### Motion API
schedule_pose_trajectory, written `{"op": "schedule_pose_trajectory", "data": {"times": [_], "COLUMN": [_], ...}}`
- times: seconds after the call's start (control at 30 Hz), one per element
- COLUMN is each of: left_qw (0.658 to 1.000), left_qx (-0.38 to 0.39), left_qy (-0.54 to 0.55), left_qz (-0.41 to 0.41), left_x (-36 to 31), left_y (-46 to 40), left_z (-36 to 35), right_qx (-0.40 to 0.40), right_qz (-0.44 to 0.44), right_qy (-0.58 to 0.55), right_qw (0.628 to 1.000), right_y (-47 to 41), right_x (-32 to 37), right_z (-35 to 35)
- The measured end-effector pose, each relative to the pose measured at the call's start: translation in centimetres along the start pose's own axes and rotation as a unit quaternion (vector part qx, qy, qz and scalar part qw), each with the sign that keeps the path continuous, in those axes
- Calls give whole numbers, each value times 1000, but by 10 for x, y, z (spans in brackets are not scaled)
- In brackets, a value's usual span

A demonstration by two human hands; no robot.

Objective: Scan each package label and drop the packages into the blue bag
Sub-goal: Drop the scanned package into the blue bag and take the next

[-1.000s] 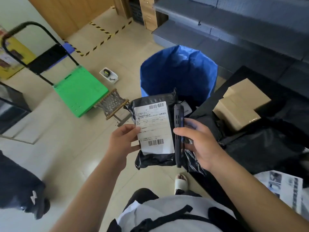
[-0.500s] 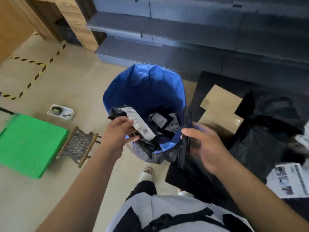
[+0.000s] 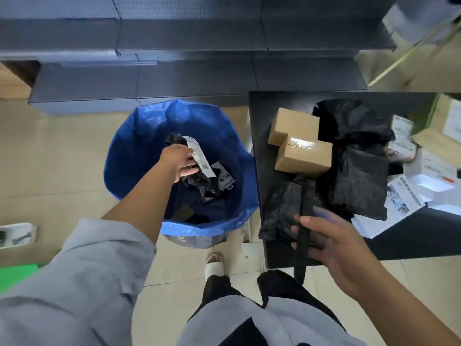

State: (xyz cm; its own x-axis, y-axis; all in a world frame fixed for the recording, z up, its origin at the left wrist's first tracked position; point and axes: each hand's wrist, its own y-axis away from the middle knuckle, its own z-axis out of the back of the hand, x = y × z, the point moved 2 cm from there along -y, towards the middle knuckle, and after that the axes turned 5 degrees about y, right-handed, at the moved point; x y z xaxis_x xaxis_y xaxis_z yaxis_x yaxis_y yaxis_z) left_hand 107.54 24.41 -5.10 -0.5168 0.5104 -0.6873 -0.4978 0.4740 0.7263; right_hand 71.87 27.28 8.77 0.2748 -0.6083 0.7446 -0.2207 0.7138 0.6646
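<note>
Left hand [image 3: 178,159] now inside blue bag [image 3: 129,156], gripping package [image 3: 199,176] | right hand [image 3: 331,242] holds scanner [image 3: 303,231] (black table [image 3: 259,136])

Left hand [image 3: 178,159] now inside blue bag [image 3: 139,146] — package [image 3: 199,171] lowered in

The blue bag [image 3: 139,156] stands open on the floor just left of the black table [image 3: 259,151], its rim wide and crumpled. Over its mouth hangs a black plastic package [image 3: 199,179] with a white barcode label [image 3: 198,152], tilted. More black packages [image 3: 225,179] lie deep inside the bag. On the table sit two brown cardboard boxes [image 3: 303,156], touching, and several black plastic packages [image 3: 359,181] heaped right of them.
</note>
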Motion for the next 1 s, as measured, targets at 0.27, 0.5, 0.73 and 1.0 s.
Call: {"op": "schedule_pose_trajectory", "data": {"times": [0.27, 0.5, 0.73, 1.0], "left_qw": [999, 995, 988, 965], "left_qx": [-20, -7, 85, 203], "left_qy": [20, 88, 55, -106], "left_qz": [37, 37, -117, -129], "left_x": [56, 134, 129, 207], "left_y": [-3, 87, 217, 318], "left_z": [-11, -65, -195, -356], "right_qx": [-59, -46, 8, -27], "right_qz": [-35, -4, 57, 99], "right_qy": [-16, -43, -78, -133], "right_qw": [998, 998, 995, 986], "right_y": [19, 16, 29, 64], "right_x": [-28, -24, -25, -69], "right_z": [29, 69, 176, 337]}}
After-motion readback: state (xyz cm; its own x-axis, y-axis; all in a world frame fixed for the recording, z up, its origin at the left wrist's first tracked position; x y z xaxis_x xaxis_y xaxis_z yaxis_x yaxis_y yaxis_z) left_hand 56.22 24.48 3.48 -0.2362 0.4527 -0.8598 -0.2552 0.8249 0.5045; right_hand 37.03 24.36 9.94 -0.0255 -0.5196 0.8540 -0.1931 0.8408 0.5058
